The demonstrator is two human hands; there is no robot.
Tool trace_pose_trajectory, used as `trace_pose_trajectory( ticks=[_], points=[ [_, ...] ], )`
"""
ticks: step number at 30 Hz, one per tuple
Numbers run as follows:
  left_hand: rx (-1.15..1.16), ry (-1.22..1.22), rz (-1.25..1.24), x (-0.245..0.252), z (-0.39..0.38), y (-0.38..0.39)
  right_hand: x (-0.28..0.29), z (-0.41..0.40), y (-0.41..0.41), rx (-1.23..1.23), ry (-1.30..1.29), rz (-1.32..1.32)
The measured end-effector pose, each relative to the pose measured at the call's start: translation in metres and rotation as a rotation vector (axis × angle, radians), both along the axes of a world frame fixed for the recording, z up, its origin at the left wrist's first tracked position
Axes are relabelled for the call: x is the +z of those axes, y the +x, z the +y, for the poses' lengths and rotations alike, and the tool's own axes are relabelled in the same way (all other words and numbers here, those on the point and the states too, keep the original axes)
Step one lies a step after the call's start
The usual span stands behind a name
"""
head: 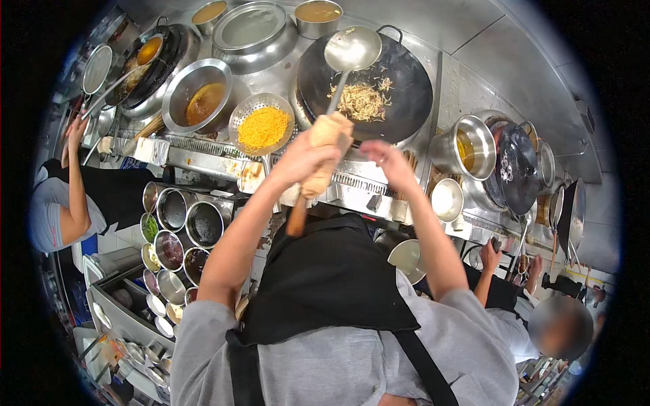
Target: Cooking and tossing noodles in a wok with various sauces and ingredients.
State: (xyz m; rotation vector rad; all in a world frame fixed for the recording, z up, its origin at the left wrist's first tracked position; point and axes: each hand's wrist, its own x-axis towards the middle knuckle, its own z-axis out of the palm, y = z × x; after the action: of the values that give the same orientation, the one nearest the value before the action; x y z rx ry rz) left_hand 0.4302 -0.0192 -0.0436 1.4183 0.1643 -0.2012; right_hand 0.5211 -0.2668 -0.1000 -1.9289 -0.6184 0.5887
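My left hand (310,158) grips a folded tan cloth (325,133) together with the long handle of a steel ladle (353,48). The ladle's wooden handle end (297,218) sticks out below the cloth, over my black apron. Its bowl sits over the far part of a black wok (414,96). Thin browned strips of food (361,101) lie in the wok. Blurred, my right hand (391,163) is near the wok's front rim with fingers bent and nothing visible in it. Left of the wok, a perforated strainer (234,117) holds yellow noodles (264,128).
A steel bowl of brown liquid (172,104) and a large lidded-looking steel pot (264,57) stand left of the wok. To the right are a pot with yellow liquid (481,133) and another wok (519,175). Several ingredient tins (171,209) stand lower left. Co-workers stand on both sides.
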Motion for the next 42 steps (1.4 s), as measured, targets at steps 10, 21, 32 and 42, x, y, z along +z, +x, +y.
trace_pose_trajectory(
  ticks=[10,21,32,42],
  points=[
    [0.082,0.275,0.125,0.016,0.05,-0.077,-0.116,0.062,0.235,0.044,-0.794,-0.64],
    [0.048,-0.147,0.118,0.007,0.042,-0.041,0.05,0.045,0.084,-0.587,1.032,0.735],
    [-0.049,-0.968,0.206,-0.087,-0.099,0.072,0.276,0.023,-0.131,0.573,1.267,0.943],
    [-0.016,-1.431,0.234,-0.102,-0.124,0.059,0.137,-0.027,-0.097,-0.665,0.161,-0.203]
  ],
)
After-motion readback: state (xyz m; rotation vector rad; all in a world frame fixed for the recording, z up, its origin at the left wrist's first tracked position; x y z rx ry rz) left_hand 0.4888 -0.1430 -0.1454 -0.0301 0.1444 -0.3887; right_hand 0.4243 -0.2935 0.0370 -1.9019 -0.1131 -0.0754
